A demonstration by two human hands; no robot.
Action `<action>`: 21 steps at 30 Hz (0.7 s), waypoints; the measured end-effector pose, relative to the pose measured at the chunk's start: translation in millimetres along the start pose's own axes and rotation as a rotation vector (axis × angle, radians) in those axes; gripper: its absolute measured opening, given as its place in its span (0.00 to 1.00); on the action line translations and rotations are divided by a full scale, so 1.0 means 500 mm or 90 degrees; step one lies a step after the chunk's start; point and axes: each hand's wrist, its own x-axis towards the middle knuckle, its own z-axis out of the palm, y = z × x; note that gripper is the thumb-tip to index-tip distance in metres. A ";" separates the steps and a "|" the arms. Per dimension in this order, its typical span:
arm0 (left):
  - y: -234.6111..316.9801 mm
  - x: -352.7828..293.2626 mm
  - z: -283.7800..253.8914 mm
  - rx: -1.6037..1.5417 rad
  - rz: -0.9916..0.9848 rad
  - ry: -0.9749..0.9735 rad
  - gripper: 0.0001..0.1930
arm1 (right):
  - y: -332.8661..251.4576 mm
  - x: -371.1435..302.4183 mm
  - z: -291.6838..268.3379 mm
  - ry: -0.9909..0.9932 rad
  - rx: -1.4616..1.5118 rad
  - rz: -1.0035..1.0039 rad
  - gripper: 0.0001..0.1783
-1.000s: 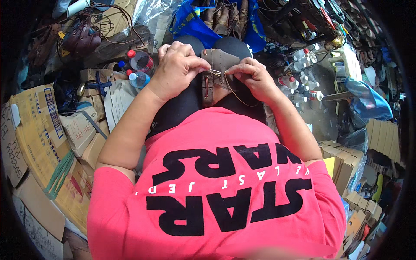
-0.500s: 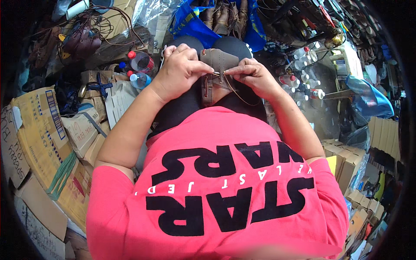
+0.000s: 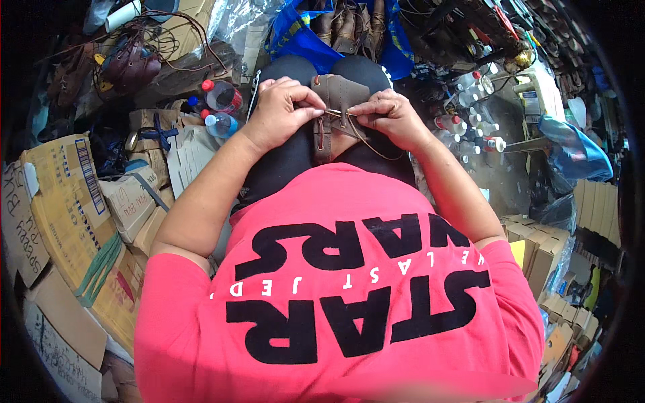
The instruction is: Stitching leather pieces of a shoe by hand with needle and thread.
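A brown leather shoe upper [image 3: 344,91] rests across my thighs, with red-brown lacing along its left edge. My left hand [image 3: 282,111] is pinched at the upper's left side, thumb and finger on a thin, light, needle-like lace end. Facing it from the right, my right hand [image 3: 393,119] pinches the same thin strand beside a narrow leather tab. A brown lace [image 3: 363,140] loops down below the right fingertips and curves to the right. The strand spans the small gap between both pinches; its exact tip is too small to make out.
Beyond my knees stands a blue bag [image 3: 289,37] with several brown leather shoe pieces. Bottles [image 3: 223,97] stand left of my legs, and more bottles [image 3: 463,124] on the right. Cardboard boxes [image 3: 67,201] are stacked at left. A dark red leather piece [image 3: 131,67] lies at upper left.
My left hand has turned slightly and lowered, its fingers curling closer over the strand. My right hand stays nearly in place at the tab.
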 end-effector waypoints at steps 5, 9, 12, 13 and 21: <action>0.001 -0.031 0.010 0.034 0.056 0.081 0.05 | -0.006 -0.017 0.006 0.035 -0.139 -0.053 0.15; -0.010 -0.034 0.007 0.034 0.040 0.087 0.06 | 0.001 -0.018 0.009 0.026 -0.092 0.002 0.14; -0.022 -0.014 0.002 0.008 0.047 0.043 0.07 | 0.009 -0.009 0.012 0.033 -0.079 -0.002 0.13; -0.026 -0.004 0.001 0.011 0.049 0.030 0.06 | 0.012 -0.006 0.013 0.036 -0.074 -0.004 0.13; -0.037 0.033 -0.012 0.046 0.044 -0.066 0.07 | 0.016 0.004 0.011 0.042 -0.048 -0.025 0.12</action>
